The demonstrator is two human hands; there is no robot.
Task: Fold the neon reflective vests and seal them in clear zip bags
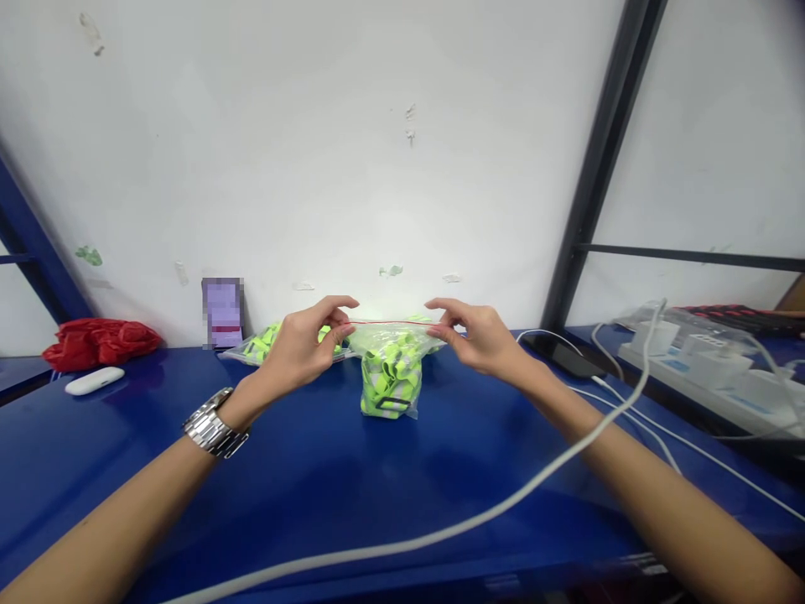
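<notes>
Between my two hands hangs a clear zip-lock bag (391, 369) with a red line along its top edge. Folded neon-yellow straps with pale reflective patches and a dark buckle-like piece show through the plastic. My left hand (313, 335) pinches the bag's left top corner between thumb and fingers. At the right top corner, my right hand (473, 334) holds the same edge in a matching pinch, its index finger raised. The top edge is stretched straight between them. Behind my left hand lies another clear bag (255, 346) with neon-yellow material, partly hidden.
On the blue table (302, 503) at left are a red plastic bag (101, 342) and a white case (94, 381). A phone (223, 312) leans on the wall. To the right are a dark phone (563, 356) and a power strip (710, 369). A white cable (440, 534) crosses the foreground.
</notes>
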